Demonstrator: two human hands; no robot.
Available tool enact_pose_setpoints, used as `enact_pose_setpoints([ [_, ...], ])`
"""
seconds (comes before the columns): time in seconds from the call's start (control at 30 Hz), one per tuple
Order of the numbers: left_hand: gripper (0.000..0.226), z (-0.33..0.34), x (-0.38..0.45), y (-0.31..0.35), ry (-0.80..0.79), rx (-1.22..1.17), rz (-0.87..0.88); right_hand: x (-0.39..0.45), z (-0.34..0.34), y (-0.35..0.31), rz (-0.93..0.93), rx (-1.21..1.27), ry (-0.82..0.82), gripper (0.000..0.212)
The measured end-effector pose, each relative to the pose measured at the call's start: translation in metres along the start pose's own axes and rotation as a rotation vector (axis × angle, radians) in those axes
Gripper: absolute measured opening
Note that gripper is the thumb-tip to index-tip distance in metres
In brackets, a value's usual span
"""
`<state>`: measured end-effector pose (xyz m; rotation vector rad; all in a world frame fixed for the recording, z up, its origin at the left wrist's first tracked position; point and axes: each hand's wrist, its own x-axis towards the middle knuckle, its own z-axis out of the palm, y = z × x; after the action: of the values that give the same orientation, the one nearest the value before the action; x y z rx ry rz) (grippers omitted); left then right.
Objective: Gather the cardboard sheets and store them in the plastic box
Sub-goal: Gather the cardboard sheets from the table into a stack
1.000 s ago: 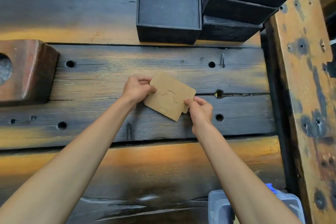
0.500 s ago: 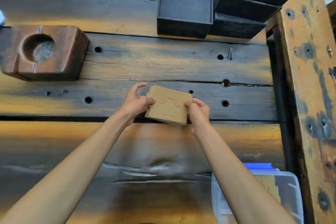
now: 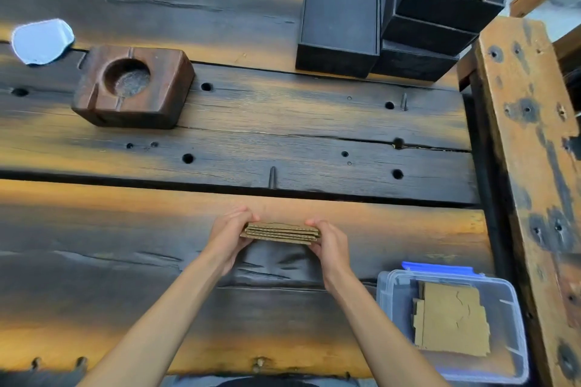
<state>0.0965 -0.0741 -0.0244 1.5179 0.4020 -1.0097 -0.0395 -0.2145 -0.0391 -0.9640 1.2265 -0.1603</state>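
Both hands hold a stack of cardboard sheets edge-on over the worktop

The left hand [image 3: 231,234] and right hand [image 3: 328,240] pinch the ends of the cardboard stack [image 3: 280,233] between them, fingers curled over its top. The clear plastic box [image 3: 509,317] sits near the right hand, toward the person, with cardboard sheets [image 3: 452,320] already lying inside

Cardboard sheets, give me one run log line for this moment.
cardboard stack: edge-on, gripped by left hand and right hand | plastic box: open, already holds cardboard | stage: stack not yet stored
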Motion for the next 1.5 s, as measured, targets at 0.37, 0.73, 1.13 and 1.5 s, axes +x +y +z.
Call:
enact_pose_setpoints([
  [0.37,0.04,-0.001,-0.001,-0.043,0.009,0.001,-0.06,-0.002,0.017,0.035,-0.086,-0.147,0.085,0.048],
  [0.73,0.028,-0.007,0.007,-0.049,0.034,-0.027,-0.051,-0.006,0.018,0.042,-0.11,-0.077,-0.045,0.05],
  [1.13,0.023,-0.015,0.012,-0.052,0.014,-0.113,-0.047,-0.001,0.024,0.048,-0.114,-0.011,-0.042,0.046],
  [1.5,0.026,-0.006,-0.016,-0.032,-0.055,-0.444,-0.121,0.001,0.022,0.036,-0.135,0.08,-0.025,0.044],
])
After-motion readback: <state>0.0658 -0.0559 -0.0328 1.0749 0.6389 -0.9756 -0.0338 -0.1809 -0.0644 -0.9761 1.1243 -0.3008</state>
